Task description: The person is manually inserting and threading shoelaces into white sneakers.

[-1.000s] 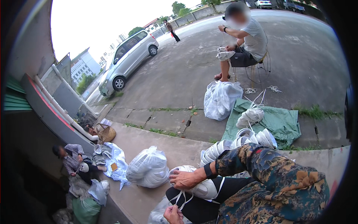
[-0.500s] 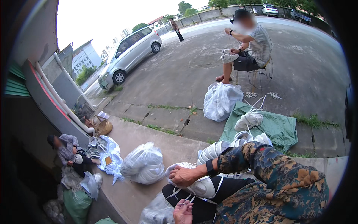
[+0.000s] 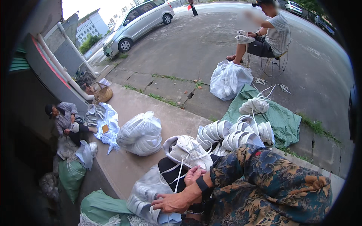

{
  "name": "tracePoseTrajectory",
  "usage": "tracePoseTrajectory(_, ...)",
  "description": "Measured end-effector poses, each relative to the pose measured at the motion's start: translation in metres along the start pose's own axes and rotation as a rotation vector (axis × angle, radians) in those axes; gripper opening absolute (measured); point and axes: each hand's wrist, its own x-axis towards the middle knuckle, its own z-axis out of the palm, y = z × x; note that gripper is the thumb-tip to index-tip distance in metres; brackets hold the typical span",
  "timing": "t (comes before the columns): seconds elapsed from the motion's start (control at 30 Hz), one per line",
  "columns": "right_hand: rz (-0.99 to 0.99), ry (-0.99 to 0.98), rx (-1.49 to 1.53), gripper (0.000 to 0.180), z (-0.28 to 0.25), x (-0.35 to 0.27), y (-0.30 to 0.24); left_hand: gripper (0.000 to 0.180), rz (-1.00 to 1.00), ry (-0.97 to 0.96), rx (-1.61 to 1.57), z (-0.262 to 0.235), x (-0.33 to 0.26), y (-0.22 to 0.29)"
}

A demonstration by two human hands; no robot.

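Nearest, the left hand (image 3: 171,202) lay flat, fingers spread, on a clear plastic bag (image 3: 147,194) of white goods, gripping nothing. Just above, the right hand (image 3: 194,175) curled loosely around white laces hanging from a white sneaker (image 3: 186,150) on the person's lap. Beyond lay rows of white soles (image 3: 235,133) beside a green tarp (image 3: 281,120), and farther off a seated person (image 3: 269,35).

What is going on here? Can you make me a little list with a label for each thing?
Place: outdoors, a pavement beside a road
Left hand: rests on a clear plastic bag
Right hand: at the white laces of a white shoe
Shoe: lies on the person's lap
Nearby: rows of white shoes on a green sheet
Others: one person sits on a stool, one against the wall
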Motion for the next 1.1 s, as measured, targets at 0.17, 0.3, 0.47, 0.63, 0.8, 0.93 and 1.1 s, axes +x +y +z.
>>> tracePoseTrajectory(0.17, 0.375, 0.307, 0.043, 0.013, -0.085, -0.044, 0.067, 0.015, 0.338, 0.022, 0.441, 0.044, -0.042, 0.028)
tracePoseTrajectory(0.3, 0.695, 0.353, 0.018, 0.011, -0.128, -0.106, 0.124, 0.006, 0.858, 0.411, 0.912, 0.056, -0.037, 0.060)
tracePoseTrajectory(0.47, 0.709, 0.394, 0.275, 0.014, -0.110, -0.124, 0.116, 0.010, 1.199, 0.593, 1.666, 0.064, -0.023, 0.099)
tracePoseTrajectory(0.63, 0.627, 0.361, 0.225, 0.015, -0.106, -0.139, 0.117, 0.014, 1.082, 0.501, 1.948, 0.065, -0.012, 0.102)
tracePoseTrajectory(0.8, 0.563, 0.416, 0.161, 0.014, -0.104, -0.144, 0.120, 0.014, 1.013, 0.413, 2.092, 0.070, -0.009, 0.111)
tracePoseTrajectory(0.93, 0.587, 0.409, 0.190, 0.014, -0.103, -0.141, 0.120, 0.012, 1.035, 0.325, 1.909, 0.062, 0.005, 0.107)
tracePoseTrajectory(1.1, 0.589, 0.382, 0.226, 0.015, -0.111, -0.142, 0.113, 0.015, 1.080, 0.281, 1.623, 0.047, 0.014, 0.095)
